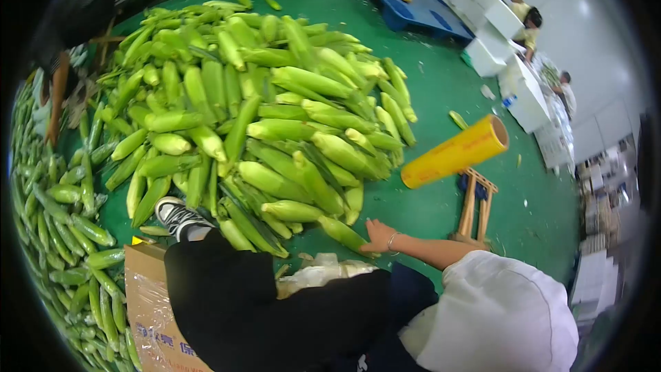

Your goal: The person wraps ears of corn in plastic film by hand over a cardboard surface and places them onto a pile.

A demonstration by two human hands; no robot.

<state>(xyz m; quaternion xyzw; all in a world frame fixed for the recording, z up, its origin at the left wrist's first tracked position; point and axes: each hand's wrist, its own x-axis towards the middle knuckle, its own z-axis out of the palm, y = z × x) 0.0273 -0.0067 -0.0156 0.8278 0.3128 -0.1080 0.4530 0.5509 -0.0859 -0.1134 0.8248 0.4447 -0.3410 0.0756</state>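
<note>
My right hand point(377, 237), with a bracelet at the wrist, is low in the view at the near edge of a big heap of corn. Its fingers are closed on the narrow end of a green ear of corn point(339, 233) in its husk, which lies on the floor against the heap. My left hand does not show. The corn heap point(275, 110) spreads over the floor in front of me, all ears still in their green husks. Beyond my right hand, a yellow roll point(454, 151) with a hollow core stands tilted in the view.
Plastic-wrapped corn point(69, 234) is piled at the left, where another person's hand point(53, 131) reaches down. A cardboard box point(155, 303) stands near my legs. A wooden folding stool point(476, 203), white foam boxes point(520, 89) and a blue pallet point(406, 3) are around the green floor.
</note>
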